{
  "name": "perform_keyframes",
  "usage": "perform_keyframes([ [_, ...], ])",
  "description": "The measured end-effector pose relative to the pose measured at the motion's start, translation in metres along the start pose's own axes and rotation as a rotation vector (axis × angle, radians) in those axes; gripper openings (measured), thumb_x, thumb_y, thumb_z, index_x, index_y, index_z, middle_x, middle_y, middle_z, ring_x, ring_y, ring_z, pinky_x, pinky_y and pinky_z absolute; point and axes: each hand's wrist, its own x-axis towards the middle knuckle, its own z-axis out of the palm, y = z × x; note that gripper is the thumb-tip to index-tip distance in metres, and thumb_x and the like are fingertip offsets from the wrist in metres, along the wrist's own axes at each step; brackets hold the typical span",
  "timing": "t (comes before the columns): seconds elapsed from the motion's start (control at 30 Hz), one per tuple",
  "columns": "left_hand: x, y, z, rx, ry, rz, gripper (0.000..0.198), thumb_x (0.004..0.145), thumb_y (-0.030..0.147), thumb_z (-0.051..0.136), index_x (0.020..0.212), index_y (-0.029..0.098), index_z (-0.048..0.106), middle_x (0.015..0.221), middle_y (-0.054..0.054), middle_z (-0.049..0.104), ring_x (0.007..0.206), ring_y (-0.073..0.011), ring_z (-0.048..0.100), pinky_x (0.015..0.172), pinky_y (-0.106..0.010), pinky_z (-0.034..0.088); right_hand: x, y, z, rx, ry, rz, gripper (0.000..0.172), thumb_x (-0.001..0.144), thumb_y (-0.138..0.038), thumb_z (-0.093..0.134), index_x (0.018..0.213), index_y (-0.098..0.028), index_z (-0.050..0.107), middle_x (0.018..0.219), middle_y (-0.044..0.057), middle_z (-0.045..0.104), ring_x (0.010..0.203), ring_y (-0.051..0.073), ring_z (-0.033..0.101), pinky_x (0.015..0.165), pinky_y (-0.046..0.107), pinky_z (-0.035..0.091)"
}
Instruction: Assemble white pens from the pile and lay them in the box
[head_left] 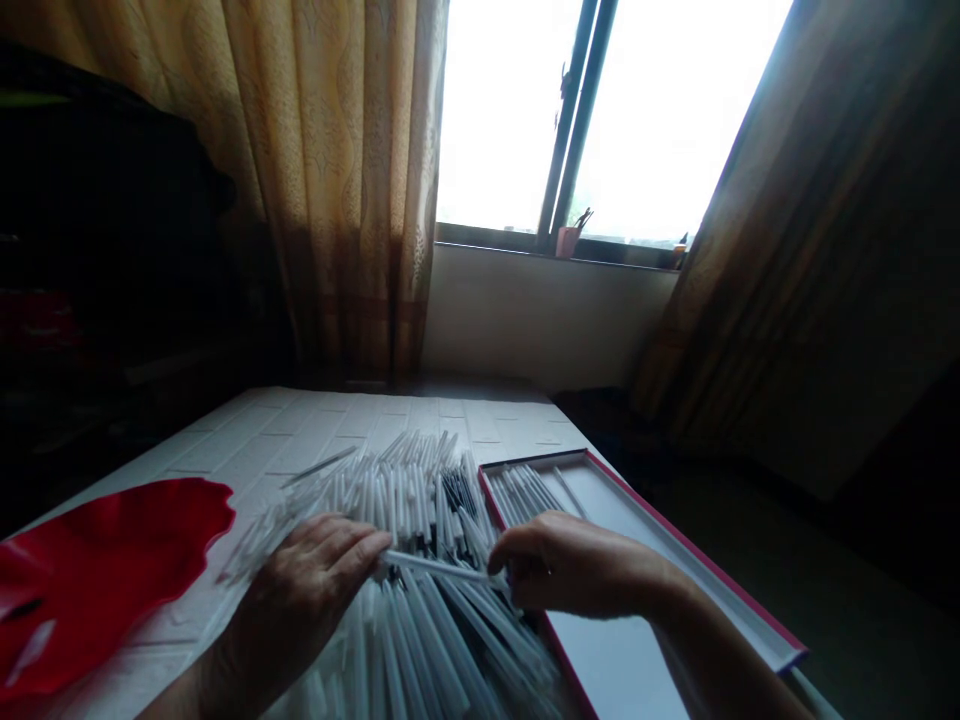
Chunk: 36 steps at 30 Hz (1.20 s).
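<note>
Both hands grip one slim, pale, pen-like stick (439, 567), held level above a large pile of similar sticks (420, 640). My left hand (319, 575) is closed on its left end, thumb and forefinger pinching it. At the other end, the fingers of my right hand (559, 565) are curled round it, and their tips are partly hidden. Under my right forearm lies a shallow white box (622, 530) with a red rim. Several slim sticks (525, 493) rest side by side at its far left end. Some sticks in the pile have dark parts.
A red dish with a wavy rim (112, 570) stands at the left of the white brick-patterned table (300, 425). Beyond the table are a patterned curtain (337, 180) and a window (637, 110). A small pink cup (567, 242) holding thin items sits on the sill.
</note>
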Motion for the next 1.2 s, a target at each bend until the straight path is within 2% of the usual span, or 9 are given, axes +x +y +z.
perform_keyframes([
  [0.27, -0.011, -0.041, -0.001, 0.129, 0.049, -0.143, 0.035, 0.112, 0.036, 0.038, 0.110, 0.018, 0.068, 0.098, -0.009, 0.078, 0.088, -0.0262, 0.075, 0.079, -0.038, 0.054, -0.013, 0.014, -0.012, -0.146, 0.063, 0.150, 0.020, 0.080, -0.007, 0.066, 0.082, -0.018, 0.082, 0.067, -0.001, 0.067, 0.060, 0.011, 0.052, 0.057, 0.023, 0.035],
  [0.37, -0.016, -0.050, 0.000, 0.153, 0.057, -0.188, 0.037, 0.111, 0.039, 0.038, 0.109, 0.017, 0.067, 0.095, -0.009, 0.078, 0.084, -0.0272, 0.076, 0.075, -0.037, 0.055, -0.011, 0.011, -0.009, -0.128, 0.057, 0.214, 0.021, 0.079, -0.008, 0.066, 0.088, -0.018, 0.083, 0.068, 0.001, 0.071, 0.061, 0.013, 0.058, 0.056, 0.023, 0.037],
  [0.47, -0.017, -0.050, 0.001, 0.152, 0.049, -0.190, 0.036, 0.111, 0.039, 0.037, 0.110, 0.017, 0.067, 0.095, -0.009, 0.078, 0.084, -0.0270, 0.077, 0.075, -0.037, 0.056, -0.010, 0.015, -0.009, -0.049, 0.001, 0.262, 0.021, 0.088, -0.021, 0.066, 0.103, -0.020, 0.081, 0.074, 0.001, 0.077, 0.059, 0.012, 0.066, 0.052, 0.019, 0.043],
  [0.57, -0.017, -0.045, 0.002, 0.140, 0.045, -0.171, 0.036, 0.112, 0.038, 0.037, 0.111, 0.017, 0.066, 0.097, -0.009, 0.078, 0.087, -0.0269, 0.077, 0.078, -0.037, 0.056, -0.012, 0.030, -0.014, -0.063, 0.045, 0.351, 0.025, 0.096, -0.024, 0.057, 0.094, -0.016, 0.081, 0.079, 0.006, 0.079, 0.062, 0.014, 0.070, 0.052, 0.019, 0.045],
  [0.77, -0.016, -0.040, 0.004, 0.123, 0.052, -0.147, 0.037, 0.112, 0.041, 0.037, 0.111, 0.018, 0.066, 0.096, -0.009, 0.078, 0.086, -0.0265, 0.077, 0.079, -0.037, 0.056, -0.014, 0.058, -0.017, -0.160, 0.078, 0.556, 0.024, 0.080, -0.006, 0.064, 0.088, -0.016, 0.084, 0.074, 0.005, 0.076, 0.065, 0.016, 0.072, 0.051, 0.019, 0.042],
  [0.9, -0.018, -0.042, 0.006, 0.110, 0.052, -0.145, 0.038, 0.112, 0.042, 0.037, 0.110, 0.018, 0.066, 0.095, -0.009, 0.078, 0.085, -0.0259, 0.077, 0.079, -0.036, 0.055, -0.006, 0.058, -0.010, -0.190, 0.013, 0.591, 0.027, 0.080, -0.005, 0.070, 0.097, -0.020, 0.084, 0.082, 0.002, 0.077, 0.070, 0.016, 0.074, 0.056, 0.021, 0.047],
  [1.0, -0.019, -0.043, 0.007, 0.096, 0.048, -0.153, 0.038, 0.111, 0.043, 0.038, 0.111, 0.019, 0.066, 0.097, -0.008, 0.079, 0.087, -0.0257, 0.077, 0.080, -0.036, 0.055, -0.002, 0.053, -0.008, -0.221, -0.061, 0.614, 0.012, 0.091, -0.016, 0.073, 0.102, -0.017, 0.078, 0.086, 0.001, 0.076, 0.073, 0.017, 0.073, 0.065, 0.028, 0.056],
  [1.1, -0.020, -0.043, 0.007, 0.082, 0.045, -0.166, 0.037, 0.111, 0.044, 0.038, 0.112, 0.020, 0.067, 0.097, -0.007, 0.079, 0.087, -0.0253, 0.077, 0.081, -0.036, 0.056, 0.001, 0.047, -0.007, -0.244, -0.137, 0.617, 0.017, 0.099, -0.031, 0.071, 0.105, -0.015, 0.072, 0.097, 0.002, 0.075, 0.080, 0.018, 0.072, 0.074, 0.036, 0.061],
  [1.2, -0.020, -0.042, 0.008, 0.069, 0.045, -0.175, 0.035, 0.111, 0.044, 0.039, 0.112, 0.023, 0.066, 0.096, -0.005, 0.079, 0.086, -0.0246, 0.077, 0.081, -0.036, 0.056, 0.003, 0.040, -0.006, -0.288, -0.161, 0.620, 0.018, 0.100, -0.032, 0.070, 0.107, -0.016, 0.071, 0.105, 0.004, 0.074, 0.089, 0.020, 0.072, 0.080, 0.038, 0.061],
])
